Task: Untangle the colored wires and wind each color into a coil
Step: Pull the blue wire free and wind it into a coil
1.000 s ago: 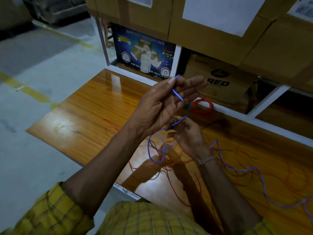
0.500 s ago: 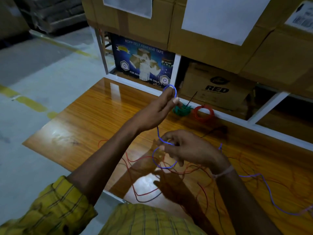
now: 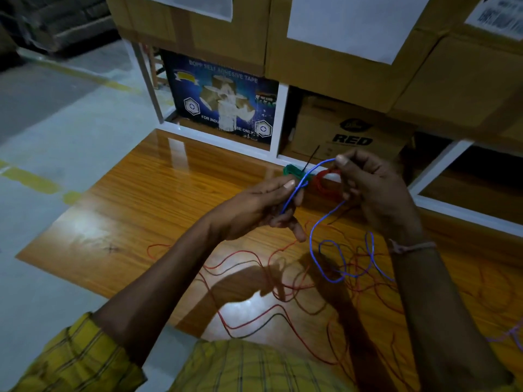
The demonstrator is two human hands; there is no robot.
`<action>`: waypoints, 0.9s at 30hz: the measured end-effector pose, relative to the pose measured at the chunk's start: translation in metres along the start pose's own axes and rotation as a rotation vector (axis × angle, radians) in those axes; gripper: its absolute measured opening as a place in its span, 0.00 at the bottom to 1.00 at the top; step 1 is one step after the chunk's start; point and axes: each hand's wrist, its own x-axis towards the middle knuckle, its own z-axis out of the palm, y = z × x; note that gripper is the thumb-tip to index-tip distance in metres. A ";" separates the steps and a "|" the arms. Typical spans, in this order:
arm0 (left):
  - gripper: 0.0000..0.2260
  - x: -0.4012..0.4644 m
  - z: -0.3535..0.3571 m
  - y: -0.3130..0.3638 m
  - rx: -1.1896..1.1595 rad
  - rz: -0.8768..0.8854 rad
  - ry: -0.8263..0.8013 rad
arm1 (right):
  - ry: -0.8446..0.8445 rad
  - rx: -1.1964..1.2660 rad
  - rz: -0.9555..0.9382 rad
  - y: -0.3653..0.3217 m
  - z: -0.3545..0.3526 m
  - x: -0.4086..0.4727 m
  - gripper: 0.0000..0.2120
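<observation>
Wooden table [image 3: 119,222]; blue wire [image 3: 312,241] between hands

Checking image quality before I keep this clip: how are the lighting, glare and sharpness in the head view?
Head view: dim overall; bright glare patches on the glossy table; arm shadows fall across the loose red wires; wide-angle bending shows at the edges; the blue wire reads clearly between left hand and right hand; box print slightly soft.
</observation>
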 end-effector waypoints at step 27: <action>0.15 0.012 -0.010 -0.011 0.332 -0.052 0.243 | -0.568 -0.375 -0.002 -0.057 -0.015 -0.044 0.07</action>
